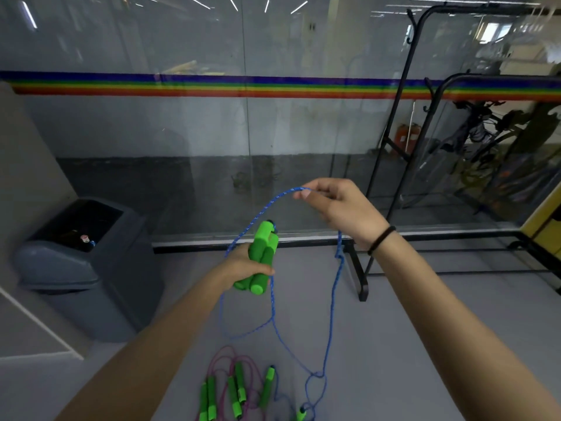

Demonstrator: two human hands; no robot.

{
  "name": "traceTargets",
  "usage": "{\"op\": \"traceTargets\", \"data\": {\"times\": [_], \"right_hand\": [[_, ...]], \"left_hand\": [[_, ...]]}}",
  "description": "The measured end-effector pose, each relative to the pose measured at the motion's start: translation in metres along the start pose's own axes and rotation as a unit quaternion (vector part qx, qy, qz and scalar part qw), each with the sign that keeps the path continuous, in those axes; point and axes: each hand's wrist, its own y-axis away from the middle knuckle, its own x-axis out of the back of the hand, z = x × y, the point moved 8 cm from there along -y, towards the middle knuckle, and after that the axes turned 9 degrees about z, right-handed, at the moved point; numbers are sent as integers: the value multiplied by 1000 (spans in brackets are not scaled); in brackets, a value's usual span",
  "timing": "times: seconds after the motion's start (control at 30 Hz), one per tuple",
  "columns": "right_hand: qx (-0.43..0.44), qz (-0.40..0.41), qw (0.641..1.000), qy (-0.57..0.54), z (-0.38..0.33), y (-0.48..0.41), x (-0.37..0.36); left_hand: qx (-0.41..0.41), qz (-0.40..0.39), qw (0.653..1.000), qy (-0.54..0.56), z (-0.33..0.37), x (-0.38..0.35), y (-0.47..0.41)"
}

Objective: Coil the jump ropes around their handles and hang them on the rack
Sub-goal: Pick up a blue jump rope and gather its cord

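Left hand (246,265) gripped both green handles (262,256) bundled side by side, fingers curled round the lower halves. Handles' long axis was tilted, close to upright: rope ends pointed up and away to the far right, butt ends down toward the near left. Blue rope (332,299) left the top of the handles, arced up and right to the right hand (340,208), which pinched it between thumb and fingertips, higher than and right of the handles. From there it hung down to the floor; another slack loop hung below the left hand. Black band (381,240) on right wrist. More jump ropes (236,390), pink cord and blue cord with green handles, lay on the near floor, centre. Black rack (403,117) stood far right by the glass wall (182,147) with a rainbow stripe (212,86). Grey bin (76,262) at left
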Motion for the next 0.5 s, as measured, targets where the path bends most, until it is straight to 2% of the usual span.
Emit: {"op": "traceTargets", "data": {"times": [0.1, 0.27, 0.33, 0.43, 0.5], "right_hand": [[-53, -29, 994, -93, -4, 1, -7], [-106, -20, 983, -146, -5, -6, -12], [-121, -20, 975, -183, -9, -14, -17], [-149, -38, 947, -282, -27, -30, -27], [-146, -44, 930, -336, -45, -46, -29]], "left_hand": [[16, -8, 999, -48, -21, -10, -2], [25, -70, 994, -82, -33, -31, 6], [-5, -105, 992, -77, -27, -41, 9], [-61, -205, 976, -51, -16, -69, 26], [-70, -230, 970, -34, -18, -84, 34]]}}
